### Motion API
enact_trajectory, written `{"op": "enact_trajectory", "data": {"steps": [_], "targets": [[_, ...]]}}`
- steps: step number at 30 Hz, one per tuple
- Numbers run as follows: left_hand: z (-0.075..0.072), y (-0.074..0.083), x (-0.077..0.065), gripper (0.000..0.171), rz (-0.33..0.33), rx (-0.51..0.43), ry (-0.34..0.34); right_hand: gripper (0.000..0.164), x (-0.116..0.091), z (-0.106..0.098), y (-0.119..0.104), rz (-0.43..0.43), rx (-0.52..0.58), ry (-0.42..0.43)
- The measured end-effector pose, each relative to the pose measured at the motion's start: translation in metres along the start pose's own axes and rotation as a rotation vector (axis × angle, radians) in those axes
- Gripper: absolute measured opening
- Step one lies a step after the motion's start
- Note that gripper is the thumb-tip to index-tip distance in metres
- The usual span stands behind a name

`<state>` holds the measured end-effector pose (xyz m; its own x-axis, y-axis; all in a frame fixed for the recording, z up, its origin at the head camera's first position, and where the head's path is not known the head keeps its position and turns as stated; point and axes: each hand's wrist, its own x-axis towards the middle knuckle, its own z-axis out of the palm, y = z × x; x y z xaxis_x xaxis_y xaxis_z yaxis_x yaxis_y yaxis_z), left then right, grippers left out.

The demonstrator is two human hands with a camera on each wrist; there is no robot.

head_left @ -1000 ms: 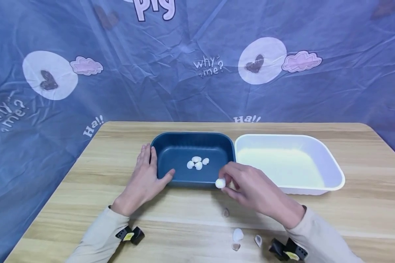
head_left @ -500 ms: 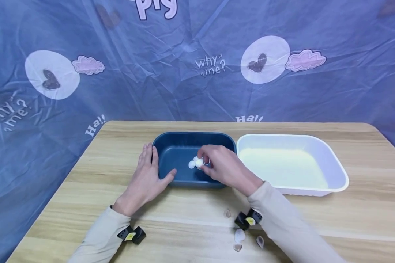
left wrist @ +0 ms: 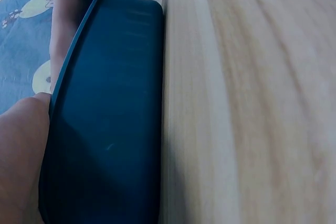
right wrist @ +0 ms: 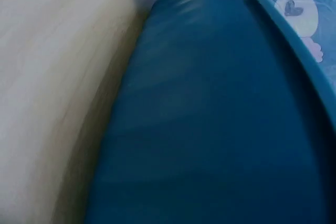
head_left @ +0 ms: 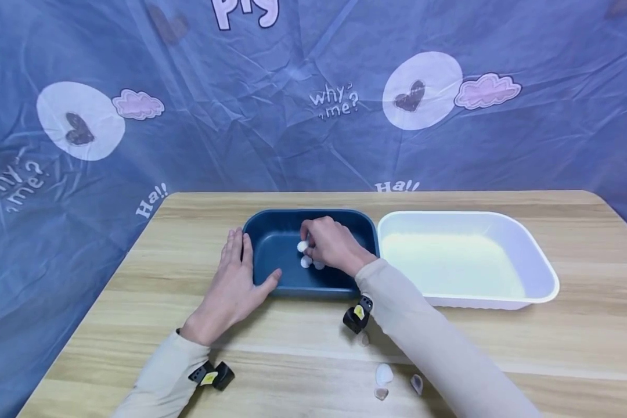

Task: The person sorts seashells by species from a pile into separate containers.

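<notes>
Inside the dark blue tub, my right hand pinches a white seashell between thumb and fingertips. More white shells lie on the tub floor just below, partly covered by that hand. My left hand rests with straight fingers along the tub's left end, its thumb at the front rim. The left wrist view has that thumb beside the tub's outer wall. In the right wrist view the front wall fills most of the frame, and the right fingers are out of sight.
A white tub stands against the blue one on the right. On the wooden table in front lie several loose shells, among them a white one, a small brownish one and a dark-edged one. A printed blue cloth hangs behind.
My right hand has carried the white shell from the front right rim leftward into the blue tub, down by the other shells. The left hand has stayed in place.
</notes>
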<state>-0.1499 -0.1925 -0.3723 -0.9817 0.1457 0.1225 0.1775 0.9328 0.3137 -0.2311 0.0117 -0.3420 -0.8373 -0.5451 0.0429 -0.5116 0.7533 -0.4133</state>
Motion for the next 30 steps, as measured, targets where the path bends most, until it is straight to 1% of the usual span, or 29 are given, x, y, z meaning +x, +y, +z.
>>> {"op": "enact_trajectory", "data": {"steps": [4, 6, 11, 17, 20, 24, 30], "targets": [[0.0, 0.001, 0.0, 0.1, -0.001, -0.003, -0.004, 0.015, 0.003, -0.001, 0.002, 0.042, 0.025, -0.037], [-0.001, 0.001, 0.0, 0.1, -0.001, -0.003, -0.003, 0.015, 0.004, -0.001, 0.003, 0.048, 0.03, -0.051], [0.0, 0.0, 0.0, 0.1, 0.0, -0.001, -0.005, 0.013, 0.005, 0.003, 0.004, 0.047, 0.021, -0.071], [0.0, -0.001, -0.001, 0.101, -0.005, 0.001, -0.009, 0.013, 0.006, 0.007, 0.002, 0.02, -0.032, -0.075], [0.0, -0.001, -0.002, 0.101, -0.003, -0.003, -0.005, 0.016, 0.004, 0.007, 0.002, -0.008, -0.049, -0.035], [0.0, 0.0, -0.002, 0.1, 0.001, -0.005, 0.006, 0.022, 0.0, 0.006, 0.002, -0.044, -0.039, 0.037], [0.001, -0.001, -0.001, 0.1, -0.008, -0.006, 0.011, 0.02, -0.018, -0.003, 0.004, -0.081, 0.009, 0.115]]}}
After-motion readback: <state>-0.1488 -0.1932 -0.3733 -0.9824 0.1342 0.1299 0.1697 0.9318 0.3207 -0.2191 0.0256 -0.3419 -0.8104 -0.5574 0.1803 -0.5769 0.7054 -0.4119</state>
